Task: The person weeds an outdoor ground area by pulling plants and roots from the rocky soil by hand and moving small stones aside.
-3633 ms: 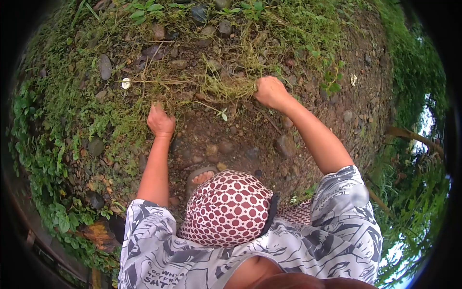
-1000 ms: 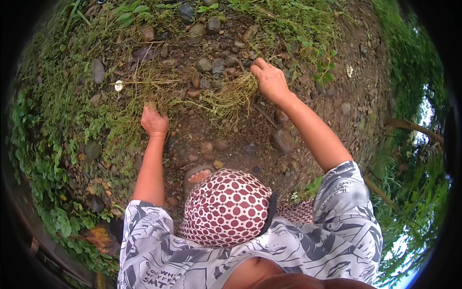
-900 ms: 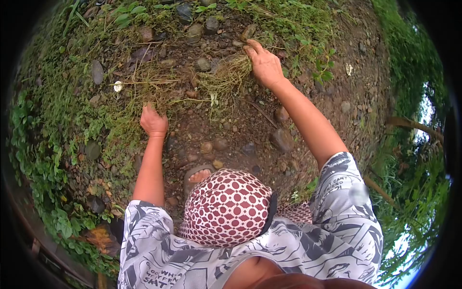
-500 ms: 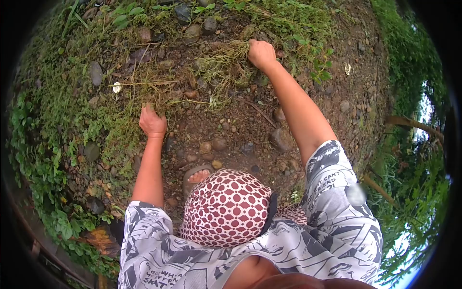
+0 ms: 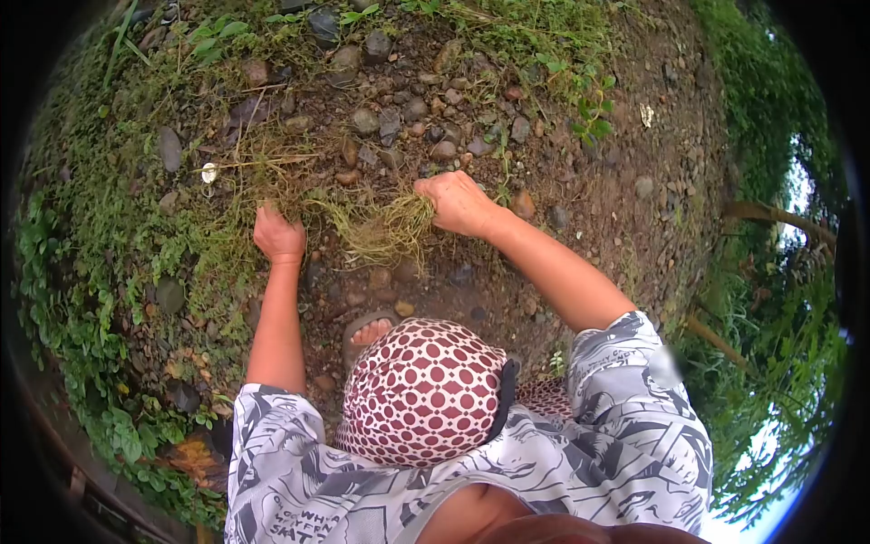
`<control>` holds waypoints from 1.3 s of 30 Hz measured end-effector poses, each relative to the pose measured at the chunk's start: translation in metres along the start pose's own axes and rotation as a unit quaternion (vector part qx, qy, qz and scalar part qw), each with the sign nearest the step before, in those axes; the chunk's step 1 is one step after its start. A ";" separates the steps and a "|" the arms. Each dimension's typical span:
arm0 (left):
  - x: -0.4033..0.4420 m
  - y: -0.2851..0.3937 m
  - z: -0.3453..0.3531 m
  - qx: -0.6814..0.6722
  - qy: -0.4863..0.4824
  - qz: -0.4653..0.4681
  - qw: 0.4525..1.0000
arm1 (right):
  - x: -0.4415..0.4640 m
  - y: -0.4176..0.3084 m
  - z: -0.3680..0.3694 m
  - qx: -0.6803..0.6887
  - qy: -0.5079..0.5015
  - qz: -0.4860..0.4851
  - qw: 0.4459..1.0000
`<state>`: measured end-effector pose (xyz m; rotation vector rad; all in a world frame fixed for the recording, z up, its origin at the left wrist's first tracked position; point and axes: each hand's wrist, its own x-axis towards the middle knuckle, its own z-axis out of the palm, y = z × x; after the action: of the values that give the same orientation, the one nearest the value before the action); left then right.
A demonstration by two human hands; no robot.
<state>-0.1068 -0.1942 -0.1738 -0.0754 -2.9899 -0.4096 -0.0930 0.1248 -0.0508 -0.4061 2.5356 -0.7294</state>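
Note:
My right hand (image 5: 460,203) is closed round the end of a clump of pulled weeds (image 5: 385,228). The stringy, yellow-green stems hang to the left of the fist, over the soil in front of my knee. On the left, my left hand (image 5: 278,236) is closed low against the weedy ground, beside thin stems and dry stalks (image 5: 272,163). Its fingertips are turned away, so what they grip, if anything, is hidden. A gap with the clump in it lies between the two hands.
Stones (image 5: 390,125) and bare soil lie beyond my hands. Low green plants (image 5: 163,263) cover the left side. My sandalled foot (image 5: 372,332) and patterned knee (image 5: 426,390) are below. A small white object (image 5: 209,172) sits among the weeds, and trees (image 5: 788,363) stand at the right.
My right hand has come back toward me and left, dragging the clump of weeds with it and uncovering stones. My left hand has barely moved.

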 end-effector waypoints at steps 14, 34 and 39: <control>0.003 0.002 -0.004 -0.013 -0.014 -0.007 1.000 | 0.072 0.118 -0.053 -0.286 0.135 0.238 0.919; 0.001 -0.002 0.003 -0.010 -0.028 -0.014 0.999 | 0.117 0.073 -0.077 -0.265 0.187 0.169 0.931; 0.000 0.003 -0.001 -0.019 -0.030 -0.022 0.999 | 0.119 0.067 -0.096 -0.254 0.090 0.218 0.938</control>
<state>-0.1064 -0.1920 -0.1721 -0.0250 -3.0480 -0.4780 -0.2522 0.1724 -0.0583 0.0791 2.8250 0.0650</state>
